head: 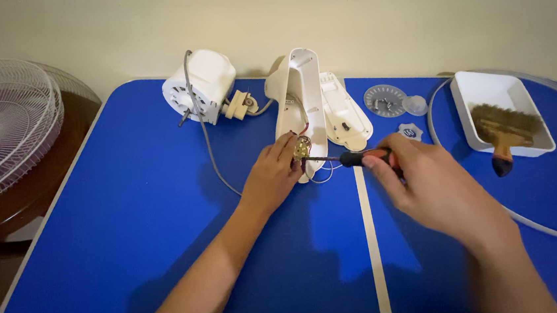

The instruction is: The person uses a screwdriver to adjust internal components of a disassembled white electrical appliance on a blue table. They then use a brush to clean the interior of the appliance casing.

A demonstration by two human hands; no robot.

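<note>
My left hand point(272, 175) pinches a small brass-coloured switch part point(301, 149) at the lower end of a white fan housing shell point(303, 95) that stands on edge on the blue table point(131, 221). My right hand point(419, 178) grips a screwdriver point(348, 159) with a black and red handle; its thin shaft points left to the brass part. A second white cover point(345, 115) lies flat just right of the shell. The white fan motor point(199, 84) sits at the back, joined by a grey cable point(212, 155) and thin wires.
A white tray point(526, 100) holding a bristle brush point(505, 129) sits at the right. A round grey perforated disc point(384, 99), a clear cap point(415, 105) and a small knob point(410, 131) lie near it. A wire fan guard point(4, 125) rests on a brown table at left.
</note>
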